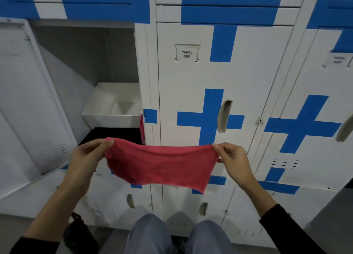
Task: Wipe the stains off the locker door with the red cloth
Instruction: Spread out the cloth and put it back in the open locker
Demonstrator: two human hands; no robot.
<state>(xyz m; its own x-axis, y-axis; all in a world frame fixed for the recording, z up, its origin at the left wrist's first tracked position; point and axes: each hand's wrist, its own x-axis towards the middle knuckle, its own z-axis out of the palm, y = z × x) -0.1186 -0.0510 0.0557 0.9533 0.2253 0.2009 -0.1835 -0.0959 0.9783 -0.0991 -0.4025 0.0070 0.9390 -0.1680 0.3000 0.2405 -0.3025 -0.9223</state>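
Red cloth (160, 166) is hanging stretched, left hand (87, 156) and right hand (232, 159) pinching its top corners; locker door (210, 78) wiping apparently not yet begun.

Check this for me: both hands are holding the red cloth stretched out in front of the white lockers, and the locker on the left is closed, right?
Not quite. The head view shows the white metal locker on the left standing open, its door swung outward. The rest holds: the left hand and right hand pinch the top corners of the red cloth, stretched before the lockers.
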